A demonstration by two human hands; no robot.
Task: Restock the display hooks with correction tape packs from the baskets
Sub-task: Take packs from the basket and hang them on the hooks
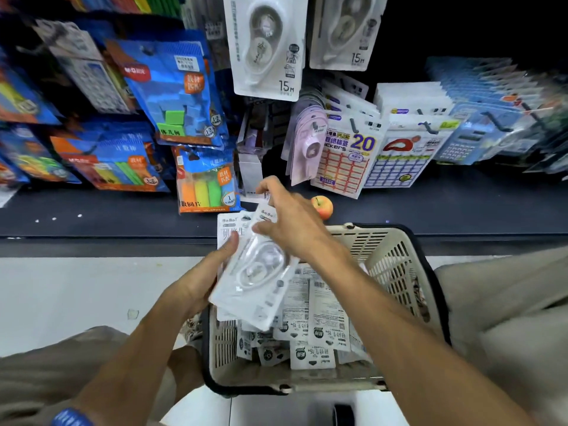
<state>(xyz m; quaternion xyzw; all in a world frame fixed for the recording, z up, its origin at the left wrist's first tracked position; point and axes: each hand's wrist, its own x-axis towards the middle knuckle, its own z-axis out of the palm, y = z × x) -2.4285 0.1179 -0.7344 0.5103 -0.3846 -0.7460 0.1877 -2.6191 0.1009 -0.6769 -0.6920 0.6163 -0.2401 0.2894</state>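
My left hand (205, 276) grips a stack of white correction tape packs (252, 281) above the basket. At the top of that stack, my right hand (290, 219) pinches one pack between thumb and fingers. The beige basket (396, 259) with a black rim sits between my knees and holds several more packs (319, 327) lying flat. Two white 15 m correction tape packs (266, 44) hang on hooks straight above. Pale purple tape packs (307, 142) hang lower, right of centre.
A dark shelf ledge (107, 216) runs across in front of me, with an apple (322, 206) on it behind my right hand. Blue toy packs (175, 87) hang at left, sticker sheets (347, 155) and calculators (470, 142) at right. The floor below is pale tile.
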